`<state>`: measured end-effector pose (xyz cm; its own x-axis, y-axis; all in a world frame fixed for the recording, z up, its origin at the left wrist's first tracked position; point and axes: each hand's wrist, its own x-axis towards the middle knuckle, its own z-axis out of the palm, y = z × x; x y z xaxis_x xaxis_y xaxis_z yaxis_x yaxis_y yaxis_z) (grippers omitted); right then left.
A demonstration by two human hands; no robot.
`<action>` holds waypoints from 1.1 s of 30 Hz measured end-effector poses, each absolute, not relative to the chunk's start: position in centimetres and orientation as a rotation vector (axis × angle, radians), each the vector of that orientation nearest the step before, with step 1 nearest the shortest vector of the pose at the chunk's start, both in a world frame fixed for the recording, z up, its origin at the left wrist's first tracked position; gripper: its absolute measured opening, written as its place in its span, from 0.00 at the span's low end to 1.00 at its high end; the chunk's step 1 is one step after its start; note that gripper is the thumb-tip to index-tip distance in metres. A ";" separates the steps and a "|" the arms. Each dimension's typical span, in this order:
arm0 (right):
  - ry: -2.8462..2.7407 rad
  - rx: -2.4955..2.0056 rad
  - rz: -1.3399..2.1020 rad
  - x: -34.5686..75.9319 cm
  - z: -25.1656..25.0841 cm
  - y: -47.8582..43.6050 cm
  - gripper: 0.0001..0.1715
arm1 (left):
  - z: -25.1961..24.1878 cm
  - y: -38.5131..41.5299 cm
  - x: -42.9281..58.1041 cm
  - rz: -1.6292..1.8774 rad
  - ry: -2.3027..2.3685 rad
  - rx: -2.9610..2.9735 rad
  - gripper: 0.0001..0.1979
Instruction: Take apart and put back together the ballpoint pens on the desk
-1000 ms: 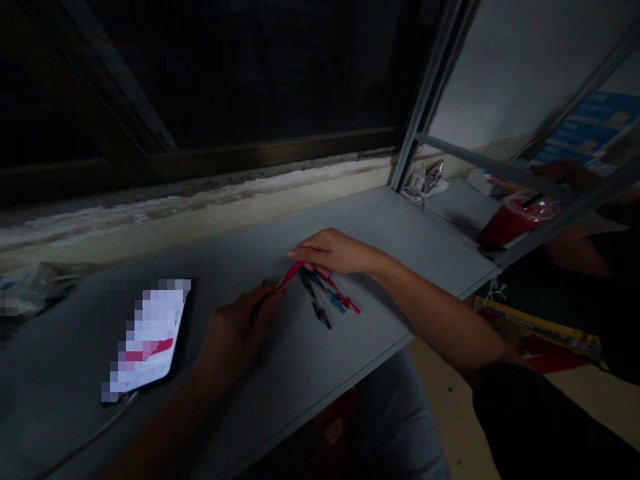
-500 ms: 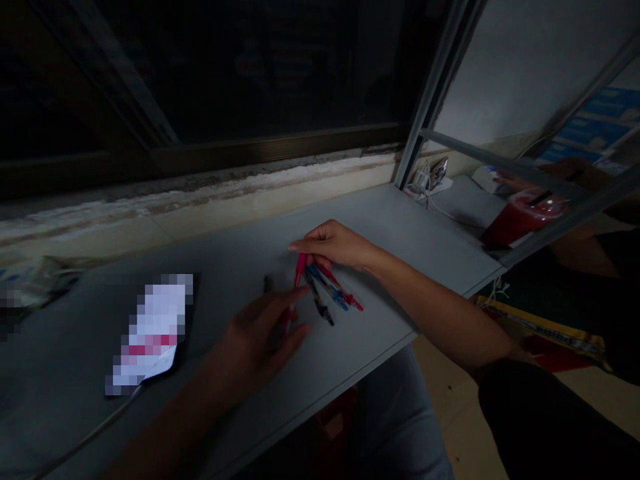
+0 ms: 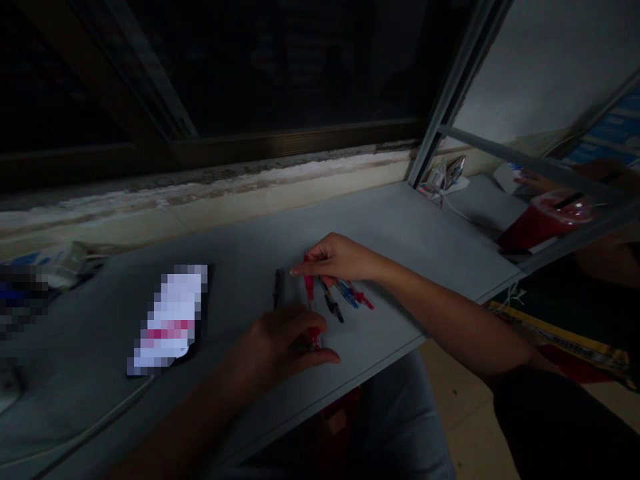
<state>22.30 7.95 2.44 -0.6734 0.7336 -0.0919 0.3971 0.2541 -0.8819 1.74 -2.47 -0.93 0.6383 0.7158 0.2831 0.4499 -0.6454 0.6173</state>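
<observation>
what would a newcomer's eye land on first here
Probably the bright phone screen, glowing on the left of the dim desk. Next, mid-desk, the right hand holding a red pen, the left hand close by. Then the red cup at far right, beyond the metal frame.

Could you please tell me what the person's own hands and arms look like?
The left hand and right hand are ungloved, with bare forearms. A dark sleeve ends near the right elbow; none shows on the left.

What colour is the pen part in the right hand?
Pinkish red: the pen part in the right hand shows in the head view, the only one.
</observation>
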 end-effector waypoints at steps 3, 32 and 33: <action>-2.232 -1.060 1.327 22.4 2.4 8.0 0.31 | -1.0 -2.3 1.7 0.689 0.932 2.362 0.16; -2.472 -1.259 0.798 22.0 1.4 8.1 0.29 | -0.5 -2.0 2.2 0.611 0.933 2.519 0.23; -2.467 -1.300 0.731 22.1 1.3 8.2 0.28 | -0.3 -1.9 2.1 0.631 0.985 2.533 0.21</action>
<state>22.11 8.17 1.26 -0.5671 0.8236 -0.0060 0.6939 0.4738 -0.5422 2.11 -1.94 -0.32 0.6593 0.6992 0.2765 0.5433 -0.6972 0.4677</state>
